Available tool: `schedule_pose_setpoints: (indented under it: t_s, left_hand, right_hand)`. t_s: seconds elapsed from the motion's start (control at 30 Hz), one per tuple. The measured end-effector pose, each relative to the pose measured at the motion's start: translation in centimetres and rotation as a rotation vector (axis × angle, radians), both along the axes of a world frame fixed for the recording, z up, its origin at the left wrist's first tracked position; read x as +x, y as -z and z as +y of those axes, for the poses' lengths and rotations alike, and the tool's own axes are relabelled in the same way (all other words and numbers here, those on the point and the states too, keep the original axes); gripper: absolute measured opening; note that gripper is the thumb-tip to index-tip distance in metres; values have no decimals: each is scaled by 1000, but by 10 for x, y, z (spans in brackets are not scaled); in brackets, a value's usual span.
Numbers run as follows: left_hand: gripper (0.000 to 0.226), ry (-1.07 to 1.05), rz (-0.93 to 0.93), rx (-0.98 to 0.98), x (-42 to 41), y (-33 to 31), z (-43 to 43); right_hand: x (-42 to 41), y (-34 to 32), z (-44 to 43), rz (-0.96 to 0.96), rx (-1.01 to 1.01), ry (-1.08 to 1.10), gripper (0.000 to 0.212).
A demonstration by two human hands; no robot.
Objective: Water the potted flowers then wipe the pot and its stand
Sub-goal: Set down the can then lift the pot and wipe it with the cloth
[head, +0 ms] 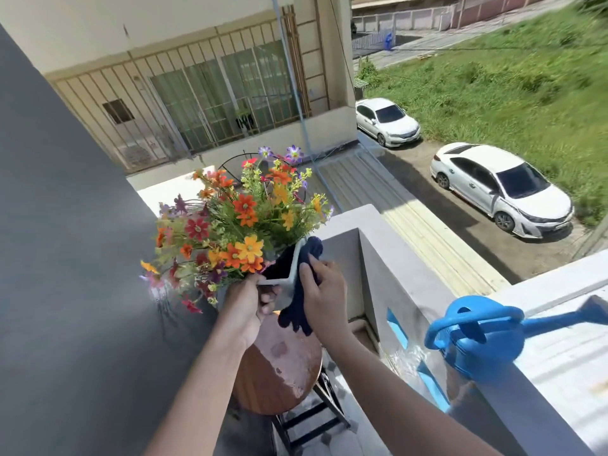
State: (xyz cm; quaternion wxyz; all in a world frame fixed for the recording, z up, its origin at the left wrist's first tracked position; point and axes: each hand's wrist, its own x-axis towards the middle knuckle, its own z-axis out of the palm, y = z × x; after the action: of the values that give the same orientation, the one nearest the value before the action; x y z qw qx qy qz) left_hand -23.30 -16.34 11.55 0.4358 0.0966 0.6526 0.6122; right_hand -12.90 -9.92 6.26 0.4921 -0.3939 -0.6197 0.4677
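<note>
The left hand [255, 301] grips the pot [285, 278] by its rim, tilted above the round wooden stand [279, 370]. The right hand [324, 284] presses a dark cloth [304, 291] against the pot's side. Flowers [237, 222] spill left of both hands; a blue watering can [477, 337] sits on the ledge [559, 366], well right.

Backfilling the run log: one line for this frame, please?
phase: wiping pot | left hand: holds tilted white flower pot | right hand: presses dark blue cloth on pot | round wooden stand: wet | blue plastic watering can: on ledge

stand [279, 373]: round wooden top, wet patches | ledge [559, 366]: blue watering can [483, 340] resting
</note>
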Motion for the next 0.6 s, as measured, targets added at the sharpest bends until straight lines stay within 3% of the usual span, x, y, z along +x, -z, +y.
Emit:
schedule_pose_setpoints:
  t_s: [0.27,0.37,0.43,0.6]
  left_hand:
    - [24,76,-54,25,8,-4,-5]
    - [30,82,-102,43,15,-11,-11]
    - [32,73,-148,77,14,-15,-11]
    - [30,41,-170,135,6,-21,-3]
  right_hand:
    - [-7,-39,51,85,33,113,26]
    - [-10,-28,80,87,-76,139,19]
    - [-10,-14,81,37,-92,148,19]
    - [2,21,54,-126,94,108,27]
